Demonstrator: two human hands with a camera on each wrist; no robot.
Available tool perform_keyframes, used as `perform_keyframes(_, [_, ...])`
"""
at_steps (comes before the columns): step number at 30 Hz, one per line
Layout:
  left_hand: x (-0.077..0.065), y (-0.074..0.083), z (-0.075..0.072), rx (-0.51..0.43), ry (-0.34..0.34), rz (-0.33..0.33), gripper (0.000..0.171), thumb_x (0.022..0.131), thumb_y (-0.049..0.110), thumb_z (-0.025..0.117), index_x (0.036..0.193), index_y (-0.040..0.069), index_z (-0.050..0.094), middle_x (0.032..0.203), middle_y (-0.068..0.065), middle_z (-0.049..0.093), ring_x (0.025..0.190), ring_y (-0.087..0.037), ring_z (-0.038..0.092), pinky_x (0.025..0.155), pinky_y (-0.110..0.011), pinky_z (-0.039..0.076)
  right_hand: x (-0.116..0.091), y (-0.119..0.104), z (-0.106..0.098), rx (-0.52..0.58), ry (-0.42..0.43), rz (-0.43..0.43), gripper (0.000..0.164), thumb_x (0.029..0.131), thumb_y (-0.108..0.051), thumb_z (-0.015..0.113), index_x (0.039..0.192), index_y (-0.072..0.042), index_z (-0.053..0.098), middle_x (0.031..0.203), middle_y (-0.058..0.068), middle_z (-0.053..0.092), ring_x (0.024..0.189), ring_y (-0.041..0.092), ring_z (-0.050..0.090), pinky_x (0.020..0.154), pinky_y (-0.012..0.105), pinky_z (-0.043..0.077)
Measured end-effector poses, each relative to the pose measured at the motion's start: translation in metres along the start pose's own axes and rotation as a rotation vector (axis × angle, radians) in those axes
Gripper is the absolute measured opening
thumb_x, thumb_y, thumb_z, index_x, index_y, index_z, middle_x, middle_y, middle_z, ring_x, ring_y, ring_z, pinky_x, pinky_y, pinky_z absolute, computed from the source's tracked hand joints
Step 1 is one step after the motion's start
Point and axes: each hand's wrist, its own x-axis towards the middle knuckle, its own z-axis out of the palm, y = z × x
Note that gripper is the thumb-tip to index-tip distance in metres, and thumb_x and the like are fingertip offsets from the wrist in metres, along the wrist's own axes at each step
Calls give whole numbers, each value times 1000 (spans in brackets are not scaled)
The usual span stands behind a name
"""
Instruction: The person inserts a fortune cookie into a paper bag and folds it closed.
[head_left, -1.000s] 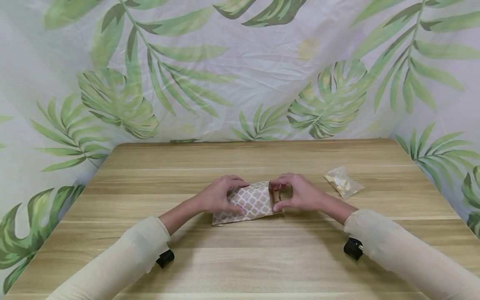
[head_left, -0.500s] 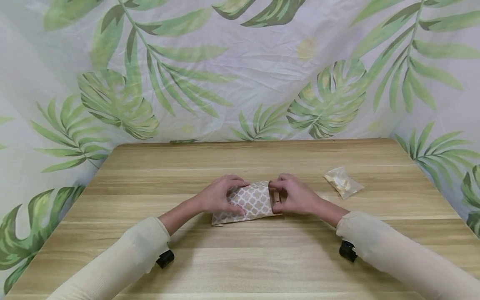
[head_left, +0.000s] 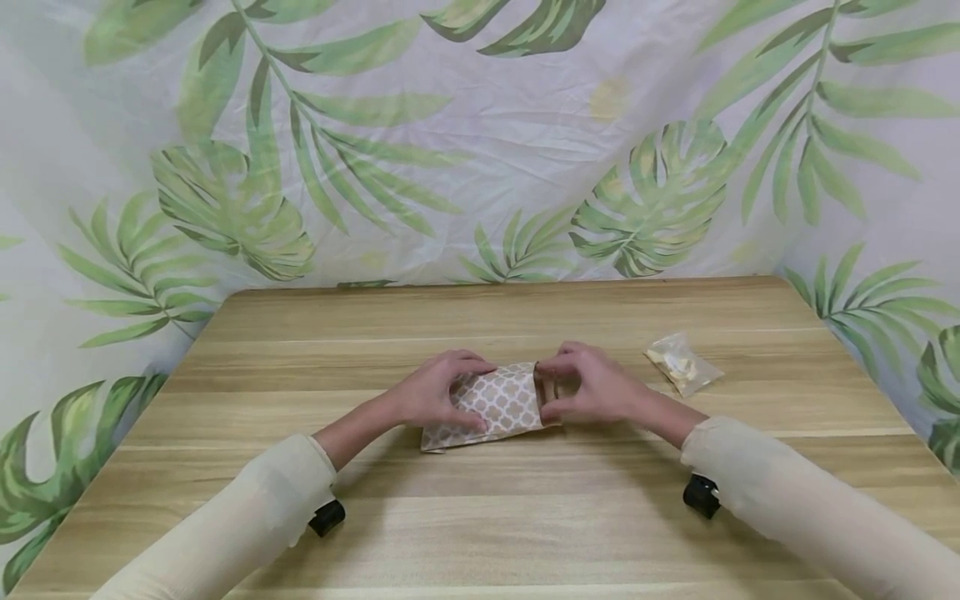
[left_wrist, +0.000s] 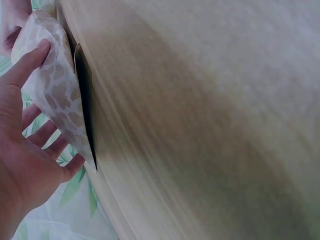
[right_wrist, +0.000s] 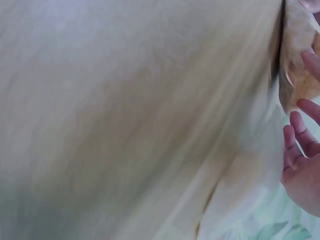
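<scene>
A flat paper bag (head_left: 504,403) with a tan and white lattice pattern lies in the middle of the table, its brown-lined mouth facing right. My left hand (head_left: 431,390) holds its closed end, thumb on the near side and fingers along the far side. In the left wrist view, the thumb presses on the patterned paper (left_wrist: 60,92). At the mouth, my right hand (head_left: 600,387) grips the rim with thumb and forefinger set apart, keeping it spread. The right wrist view catches these fingertips against the brown paper (right_wrist: 302,80). The bag's inside is mostly hidden.
A small clear plastic bag (head_left: 682,365) with pale pieces in it lies behind and right of my right hand. Behind the wooden table (head_left: 480,517) hangs a leaf-patterned cloth (head_left: 480,150). Black wrist cameras (head_left: 327,517) sit under both sleeves.
My right hand moved slightly in toward the bag's mouth, then back out a little to the right. The left hand and the paper bag have stayed nearly still.
</scene>
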Motion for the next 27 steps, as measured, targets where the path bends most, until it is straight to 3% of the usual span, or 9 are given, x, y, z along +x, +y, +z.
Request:
perform_keyframes(9, [-2,-1,-1,-9,-11,0,83,77,36,92,143,-2,59,142,-19,59,133,-39,53,111,-57,43,-12,10,-23,-49,28,-3,47,83,-24,88,120,0,74,102,10,70,98,30,66,87,51,56])
perform_keyframes(20, [-4,-1,-2,-4,-11,12,84,77,38,91,144,-1,58,144,-20,58,135,-41,52,112,-60,41,-27,23,-46,-64,-4,-30,33,87,-13,84,114,3,74,102,11,72,96,30,67,81,50,54])
perform_keyframes(27, [-5,-1,-3,-9,-5,8,83,77,37,91,143,-1,58,143,-19,58,134,-40,52,112,-60,41,-37,27,-59,-85,-93,-52,33,87,-7,79,118,2,73,111,12,71,103,33,67,81,49,56])
